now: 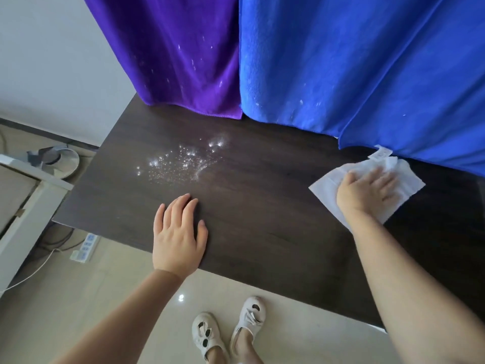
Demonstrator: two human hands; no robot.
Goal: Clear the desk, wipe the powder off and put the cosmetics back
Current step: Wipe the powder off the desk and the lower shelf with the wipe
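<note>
The right hand is laid palm-down on a white wipe, its fingers straight and slightly spread; the wipe is pressed flat against the dark wooden desk and is not pinched or gathered. The left hand is rested flat on the desk near its front edge, fingers extended and relaxed, with nothing held.

The spilled white powder is found scattered on the desk surface beyond the left hand's fingertips, well apart from the wipe, which is positioned toward the right end of the desk. A bare stretch of desk is seen between wipe and powder.

A blue towel is hung behind the desk, its lower edge and a small white label lying just beside the far edge of the wipe. A purple towel is hung to its left; powder specks are noted on both towels. No cosmetics are visible.

On the tiled floor, a power strip with a white cable is observed left of the desk, and a pair of white shoes is seen below the desk's front edge.
</note>
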